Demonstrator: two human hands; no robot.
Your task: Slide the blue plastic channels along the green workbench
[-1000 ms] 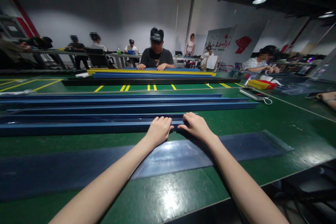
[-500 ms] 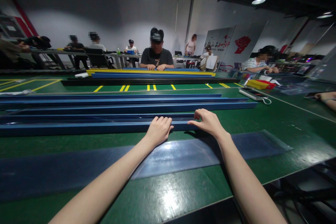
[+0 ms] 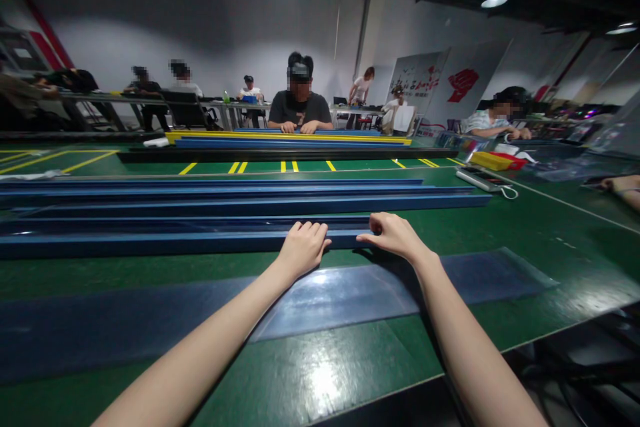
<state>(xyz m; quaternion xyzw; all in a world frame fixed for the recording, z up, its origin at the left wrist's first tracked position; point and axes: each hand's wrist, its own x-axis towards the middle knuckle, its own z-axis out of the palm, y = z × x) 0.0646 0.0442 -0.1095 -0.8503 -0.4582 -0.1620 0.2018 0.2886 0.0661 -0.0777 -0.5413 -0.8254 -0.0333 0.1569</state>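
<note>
A long blue U-shaped channel strip [image 3: 200, 240] lies crosswise in front of me on the green table. My left hand [image 3: 306, 243] is closed over its near wall, knuckles up and thumb on the near side. At the strip's right end, my right hand [image 3: 393, 232] curls its fingers over the far side, with the thumb against the near wall. A small gap shows between that thumb and forefinger; the fingertips are hidden. Beneath my forearms lies a flat, clear plastic sheet [image 3: 340, 300]. More blue channel strips [image 3: 300, 202] lie just beyond.
Further back are a black strip [image 3: 280, 155] and a yellow strip [image 3: 210, 138], before a seated co-worker [image 3: 300, 107]. A phone-like device [image 3: 477, 179] and a yellow tray [image 3: 490, 160] sit to the right. Another person's hand [image 3: 620, 183] is at the right edge.
My right hand's fingers have come down slightly onto the strip's end. The left hand and the strip stay put. A standing person in the background has leaned over.
</note>
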